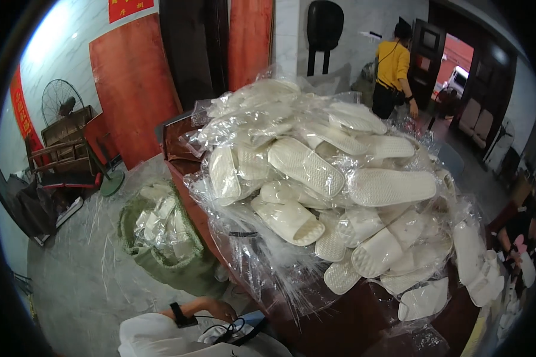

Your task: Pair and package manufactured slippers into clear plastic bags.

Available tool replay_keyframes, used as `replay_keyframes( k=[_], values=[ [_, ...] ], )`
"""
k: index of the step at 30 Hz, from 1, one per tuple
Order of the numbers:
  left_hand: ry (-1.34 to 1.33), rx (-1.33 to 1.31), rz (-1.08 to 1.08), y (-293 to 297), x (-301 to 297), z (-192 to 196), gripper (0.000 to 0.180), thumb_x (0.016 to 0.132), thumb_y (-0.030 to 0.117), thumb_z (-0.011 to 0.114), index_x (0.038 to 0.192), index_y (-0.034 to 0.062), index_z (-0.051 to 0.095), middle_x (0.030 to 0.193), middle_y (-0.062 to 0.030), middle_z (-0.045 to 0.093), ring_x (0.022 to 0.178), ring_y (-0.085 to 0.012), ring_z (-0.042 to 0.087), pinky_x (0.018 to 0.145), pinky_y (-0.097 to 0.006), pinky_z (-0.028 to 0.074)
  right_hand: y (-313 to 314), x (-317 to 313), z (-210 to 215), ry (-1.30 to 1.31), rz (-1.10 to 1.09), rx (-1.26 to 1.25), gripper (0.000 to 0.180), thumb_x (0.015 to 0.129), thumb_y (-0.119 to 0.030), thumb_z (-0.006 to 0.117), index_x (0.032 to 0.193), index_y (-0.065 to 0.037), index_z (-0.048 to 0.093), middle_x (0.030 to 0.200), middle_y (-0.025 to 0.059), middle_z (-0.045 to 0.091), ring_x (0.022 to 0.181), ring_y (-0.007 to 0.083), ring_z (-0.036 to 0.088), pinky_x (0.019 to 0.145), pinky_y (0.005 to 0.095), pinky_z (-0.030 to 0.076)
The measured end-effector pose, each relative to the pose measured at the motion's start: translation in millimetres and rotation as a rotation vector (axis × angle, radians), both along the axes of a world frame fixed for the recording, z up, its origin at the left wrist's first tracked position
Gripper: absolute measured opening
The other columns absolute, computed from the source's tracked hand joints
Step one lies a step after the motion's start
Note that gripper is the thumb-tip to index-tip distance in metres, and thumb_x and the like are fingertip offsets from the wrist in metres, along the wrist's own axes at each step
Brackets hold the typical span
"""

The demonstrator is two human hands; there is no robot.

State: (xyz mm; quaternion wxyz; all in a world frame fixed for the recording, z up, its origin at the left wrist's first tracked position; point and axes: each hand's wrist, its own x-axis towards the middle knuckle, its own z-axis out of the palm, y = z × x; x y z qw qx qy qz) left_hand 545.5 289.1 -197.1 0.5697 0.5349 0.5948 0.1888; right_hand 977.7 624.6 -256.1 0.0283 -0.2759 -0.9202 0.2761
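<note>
Slippers (315, 196) lie heaped in plastic wrap at twelve o'clock, seemingly mostly unsorted; my hands are out of view, grip unknowable.

We see cream-white slippers (307, 163) with dotted, ribbed soles at the frame's centre, a dark reddish-brown table (351, 315) beneath, a green sack (178, 268) at lower left, a yellow shirt (393, 62) at upper right.

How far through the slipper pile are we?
Done: many white foam slippers in clear plastic bags sit heaped on the dark red table. In hand: nothing; the wearer's hands aren't in view. Left: loose slippers still fill the green woven sack on the floor.
</note>
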Motion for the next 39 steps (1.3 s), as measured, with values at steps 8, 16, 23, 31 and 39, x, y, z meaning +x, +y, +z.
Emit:
replay_keyframes(
  k=[8, 16, 23, 31, 39],
  values=[
    [0.704, 0.501, 0.616, 90, -111, 362, 0.054, 0.076, 0.026, 0.075, 0.123, 0.0056, 0.056, 0.121, -0.0132, 0.059, 0.108, -0.0273, 0.058, 0.092, -0.037, 0.046, -90, 3, 48, 0.043, -0.092, -0.026, 0.031, 0.086, -0.019, 0.060, 0.113, -0.003, 0.062, 0.095, 0.0181, 0.065, 0.084, 0.0292, 0.061, 0.076, 0.0374, 0.049],
    [1.455, 0.803, 0.740, 207, -260, 339, 0.123, 0.051, 0.037, 0.086, 0.147, 0.0115, 0.013, 0.144, -0.0260, 0.025, 0.132, -0.0442, 0.026, 0.105, -0.051, 0.027, -182, -69, 192, 0.031, -0.314, -0.103, 0.030, 0.086, -0.018, 0.060, 0.113, -0.003, 0.062, 0.093, 0.0176, 0.066, 0.084, 0.0283, 0.062, 0.076, 0.0370, 0.049],
    [1.494, 0.772, 0.870, 260, -290, 331, 0.124, 0.051, 0.034, 0.085, 0.146, 0.0061, 0.011, 0.138, -0.0162, 0.037, 0.120, -0.0338, 0.040, 0.098, -0.044, 0.032, -193, -7, 97, 0.036, -0.466, -0.178, 0.030, 0.086, -0.018, 0.061, 0.113, -0.003, 0.063, 0.091, 0.0172, 0.067, 0.084, 0.0276, 0.062, 0.076, 0.0367, 0.049],
    [1.569, 0.860, 0.691, 269, -322, 303, 0.035, 0.057, 0.016, 0.072, 0.089, 0.0037, 0.066, 0.096, -0.0056, 0.062, 0.103, -0.0270, 0.050, 0.089, -0.040, 0.036, -190, -45, 126, 0.079, -0.330, -0.059, 0.027, 0.085, -0.016, 0.061, 0.109, -0.005, 0.062, 0.096, 0.0206, 0.063, 0.082, 0.0395, 0.059, 0.070, 0.0421, 0.048],
    [1.305, 1.218, 0.902, 262, -306, 295, 0.032, 0.060, 0.012, 0.068, 0.092, 0.0052, 0.064, 0.091, -0.0128, 0.062, 0.097, -0.0311, 0.052, 0.086, -0.043, 0.038, -191, -47, 135, -0.017, -0.187, -0.096, 0.032, 0.086, -0.021, 0.059, 0.114, -0.006, 0.059, 0.098, 0.0222, 0.061, 0.081, 0.0392, 0.059, 0.070, 0.0426, 0.048]
  ],
)
